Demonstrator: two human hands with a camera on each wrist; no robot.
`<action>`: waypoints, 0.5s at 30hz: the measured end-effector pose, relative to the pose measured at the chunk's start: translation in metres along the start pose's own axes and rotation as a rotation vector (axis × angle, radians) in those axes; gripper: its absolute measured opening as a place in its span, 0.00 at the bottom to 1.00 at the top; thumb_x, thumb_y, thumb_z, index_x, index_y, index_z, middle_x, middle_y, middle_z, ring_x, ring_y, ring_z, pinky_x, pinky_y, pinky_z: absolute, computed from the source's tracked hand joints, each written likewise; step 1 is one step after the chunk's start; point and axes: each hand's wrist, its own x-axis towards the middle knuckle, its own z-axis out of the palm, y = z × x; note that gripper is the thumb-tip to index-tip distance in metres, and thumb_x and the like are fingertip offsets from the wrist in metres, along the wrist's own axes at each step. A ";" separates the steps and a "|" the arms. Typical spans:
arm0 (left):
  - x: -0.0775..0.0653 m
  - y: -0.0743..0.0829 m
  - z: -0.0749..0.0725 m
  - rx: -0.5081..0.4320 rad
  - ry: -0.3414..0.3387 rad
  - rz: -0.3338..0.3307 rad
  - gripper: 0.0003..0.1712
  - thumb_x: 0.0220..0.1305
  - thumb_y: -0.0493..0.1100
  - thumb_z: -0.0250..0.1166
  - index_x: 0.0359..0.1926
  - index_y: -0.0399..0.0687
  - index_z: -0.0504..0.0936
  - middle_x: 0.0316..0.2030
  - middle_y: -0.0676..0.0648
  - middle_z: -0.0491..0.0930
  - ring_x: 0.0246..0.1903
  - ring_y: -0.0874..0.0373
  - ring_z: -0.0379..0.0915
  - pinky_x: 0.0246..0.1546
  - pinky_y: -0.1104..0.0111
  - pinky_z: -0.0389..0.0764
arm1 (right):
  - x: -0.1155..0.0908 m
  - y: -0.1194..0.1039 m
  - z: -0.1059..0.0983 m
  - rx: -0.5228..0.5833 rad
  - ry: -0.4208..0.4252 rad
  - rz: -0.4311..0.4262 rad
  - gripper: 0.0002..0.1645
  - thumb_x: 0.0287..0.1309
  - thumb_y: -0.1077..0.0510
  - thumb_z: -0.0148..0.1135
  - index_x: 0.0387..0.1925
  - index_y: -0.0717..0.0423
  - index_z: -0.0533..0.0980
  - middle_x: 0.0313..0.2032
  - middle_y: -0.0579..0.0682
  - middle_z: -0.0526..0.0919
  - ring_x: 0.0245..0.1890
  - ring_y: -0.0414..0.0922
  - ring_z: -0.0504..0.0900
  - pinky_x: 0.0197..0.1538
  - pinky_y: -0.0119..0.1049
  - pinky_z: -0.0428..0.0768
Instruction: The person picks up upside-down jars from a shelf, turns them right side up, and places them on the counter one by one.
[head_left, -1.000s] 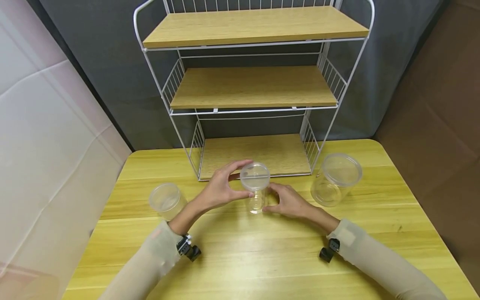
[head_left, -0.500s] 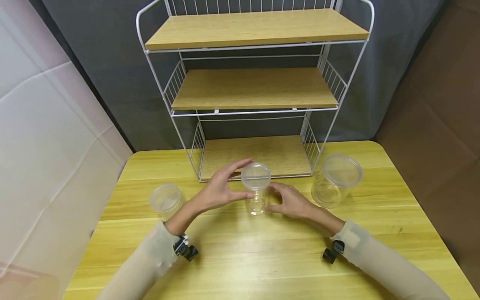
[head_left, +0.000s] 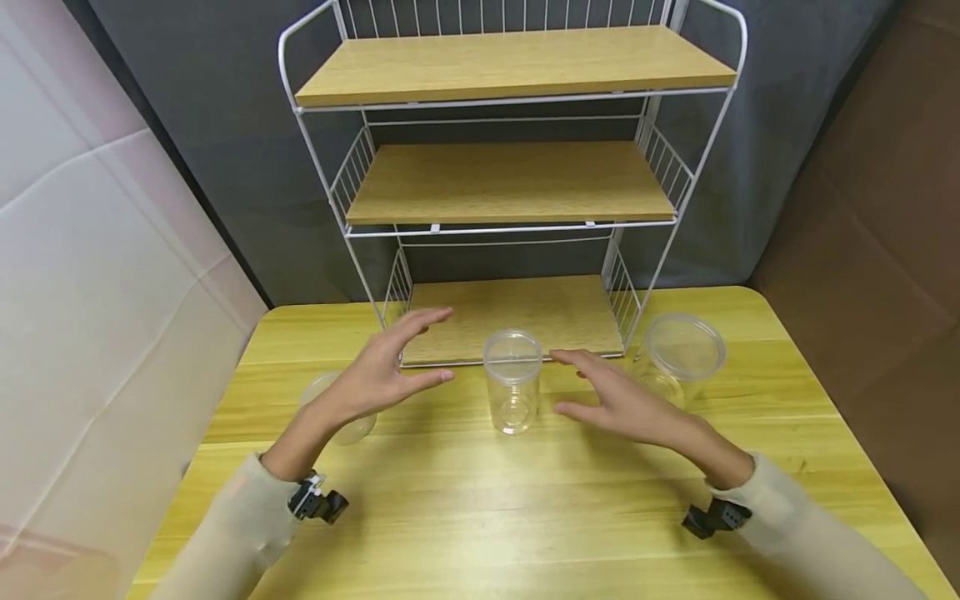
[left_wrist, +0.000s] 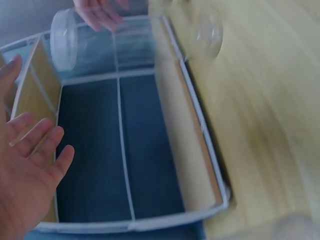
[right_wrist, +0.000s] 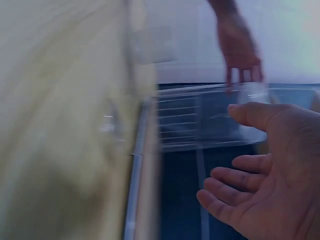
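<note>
A clear lidded jar point(head_left: 513, 382) stands upright on the table, just in front of the rack's bottom shelf. To its left is my left hand point(head_left: 375, 375), fingers extended and thumb spread, apart from the jar. My right hand point(head_left: 617, 397) hovers close to the jar's right side, its fingers loosely extended and holding nothing. Behind the left hand and wrist, a shorter clear jar point(head_left: 358, 428) is partly hidden. A larger clear jar point(head_left: 684, 348) stands at the right, partly covered by the right hand. In the left wrist view the left palm point(left_wrist: 25, 185) faces the rack with nothing in it.
A white wire rack with three wooden shelves stands at the back of the table point(head_left: 480, 517); its bottom shelf point(head_left: 517, 312), middle shelf point(head_left: 510, 179) and top shelf point(head_left: 510, 62) face me. A white sheet hangs left, a brown one right.
Both hands have let go of the middle jar and moved apart, the left to the left and the right to the right. The jar stays standing where it was.
</note>
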 end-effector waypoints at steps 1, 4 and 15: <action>-0.002 0.000 -0.005 0.016 0.000 -0.009 0.47 0.63 0.43 0.79 0.78 0.44 0.68 0.74 0.41 0.71 0.74 0.41 0.66 0.73 0.42 0.68 | -0.003 -0.005 -0.007 -0.009 0.001 0.001 0.44 0.69 0.51 0.72 0.78 0.61 0.65 0.74 0.60 0.71 0.71 0.59 0.74 0.69 0.57 0.77; -0.006 -0.003 -0.019 0.065 -0.008 -0.041 0.47 0.64 0.45 0.78 0.79 0.45 0.67 0.75 0.40 0.70 0.76 0.39 0.63 0.73 0.39 0.65 | -0.011 -0.016 -0.029 -0.066 0.016 0.007 0.46 0.70 0.45 0.70 0.80 0.55 0.63 0.76 0.56 0.70 0.73 0.59 0.72 0.70 0.61 0.74; -0.024 -0.017 -0.058 0.245 -0.061 -0.144 0.44 0.68 0.53 0.74 0.79 0.48 0.67 0.76 0.39 0.68 0.74 0.35 0.65 0.70 0.35 0.67 | -0.030 -0.019 -0.095 -0.266 0.079 0.082 0.47 0.70 0.44 0.69 0.81 0.56 0.61 0.77 0.61 0.66 0.76 0.64 0.66 0.72 0.69 0.67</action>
